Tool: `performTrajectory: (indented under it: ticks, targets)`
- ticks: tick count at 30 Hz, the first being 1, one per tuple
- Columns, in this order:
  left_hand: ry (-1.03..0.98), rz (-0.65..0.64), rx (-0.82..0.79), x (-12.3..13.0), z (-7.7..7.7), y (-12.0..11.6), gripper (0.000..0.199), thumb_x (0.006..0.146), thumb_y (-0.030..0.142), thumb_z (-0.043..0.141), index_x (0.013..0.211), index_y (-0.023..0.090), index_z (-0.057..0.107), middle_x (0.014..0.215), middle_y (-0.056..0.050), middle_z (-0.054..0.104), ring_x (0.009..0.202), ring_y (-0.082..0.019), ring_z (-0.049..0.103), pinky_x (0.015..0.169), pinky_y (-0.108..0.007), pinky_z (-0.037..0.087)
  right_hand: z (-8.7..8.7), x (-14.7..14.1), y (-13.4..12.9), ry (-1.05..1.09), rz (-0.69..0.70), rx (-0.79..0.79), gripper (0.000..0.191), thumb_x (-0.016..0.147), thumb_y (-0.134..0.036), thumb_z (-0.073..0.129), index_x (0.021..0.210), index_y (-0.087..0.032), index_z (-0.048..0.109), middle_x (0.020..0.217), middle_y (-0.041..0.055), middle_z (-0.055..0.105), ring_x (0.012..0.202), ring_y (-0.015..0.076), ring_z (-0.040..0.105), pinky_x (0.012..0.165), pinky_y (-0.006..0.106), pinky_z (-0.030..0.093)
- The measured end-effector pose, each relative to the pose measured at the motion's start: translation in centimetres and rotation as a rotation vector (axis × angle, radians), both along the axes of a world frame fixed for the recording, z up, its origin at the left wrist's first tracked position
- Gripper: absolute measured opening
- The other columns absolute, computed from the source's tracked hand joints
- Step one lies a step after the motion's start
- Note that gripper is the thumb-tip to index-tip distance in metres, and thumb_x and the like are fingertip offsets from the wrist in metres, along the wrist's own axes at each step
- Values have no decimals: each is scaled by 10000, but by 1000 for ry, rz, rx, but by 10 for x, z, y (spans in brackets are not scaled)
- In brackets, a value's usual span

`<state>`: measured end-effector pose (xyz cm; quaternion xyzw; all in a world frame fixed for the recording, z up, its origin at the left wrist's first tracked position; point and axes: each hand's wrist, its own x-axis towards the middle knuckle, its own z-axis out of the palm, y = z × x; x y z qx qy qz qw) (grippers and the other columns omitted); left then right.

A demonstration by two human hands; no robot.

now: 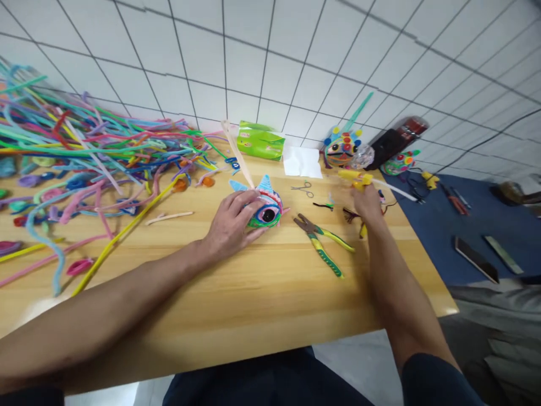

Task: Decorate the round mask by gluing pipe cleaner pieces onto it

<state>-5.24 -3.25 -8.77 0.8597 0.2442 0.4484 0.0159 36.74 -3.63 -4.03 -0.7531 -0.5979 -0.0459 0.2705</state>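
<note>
Cupping the pipe-cleaner critter [269, 210] from its left, the left hand [228, 223] has fingers curled round it; well off right, the right hand [367, 202]'s wrapped round a yellow glue gun [355, 177], pointing crosswise.

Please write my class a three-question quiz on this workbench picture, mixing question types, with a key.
1. Multiple choice: what is the left hand holding? (a) small scissors (b) a big-eyed craft figure (c) a green packet
2. True or false: the pliers lie between the left hand and the right hand.
3. Short answer: what colour is the glue gun at the right hand?

Key: 1 b; 2 true; 3 yellow.
</note>
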Motion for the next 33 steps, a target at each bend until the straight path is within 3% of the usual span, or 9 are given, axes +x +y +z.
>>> performTrajectory:
  ticks: [2,5,9,14,22,33]
  targets:
    - [6,3,-36,-1,-1,-1,562,927,351,792,1423,235,556,1414,-166,665,1355,-333,615,1126,-536,522,15,-12,-9,95,-26,-15,263,888,-461,522,881,-219,625,760,56,677,672,206,614,672,357,499]
    - [35,13,-72,-2,0,-2,550,943,408,778,1420,241,562,1404,-154,679,1363,-321,614,1157,-535,509,44,-53,-26,441,102,-96,353,756,-516,731,943,-218,696,827,32,704,697,195,621,665,345,516]
    - [31,12,-54,-3,4,-2,606,953,413,778,1462,229,506,1419,-166,674,1371,-312,614,1156,-511,521,65,-118,-35,301,158,-134,385,694,-559,848,716,-229,651,651,13,642,561,173,564,558,335,481]
    - [9,4,-42,-2,6,-1,680,942,405,796,1494,213,447,1409,-183,677,1365,-314,624,1149,-502,528,50,-149,-31,53,269,-6,285,822,-494,775,757,-231,687,689,51,702,632,227,662,621,373,543]
    - [-2,-25,-118,-3,4,-3,684,943,401,792,1499,244,426,1436,-181,668,1408,-322,613,1174,-540,510,39,-144,-29,-146,196,54,167,794,-377,717,738,-240,641,681,52,660,697,255,670,657,372,540]
    - [25,-12,-89,-2,2,-3,622,974,411,750,1500,229,471,1464,-174,657,1419,-323,597,1195,-528,497,31,-146,-28,-269,248,102,163,797,-374,659,704,-252,605,621,48,635,602,242,627,603,368,500]
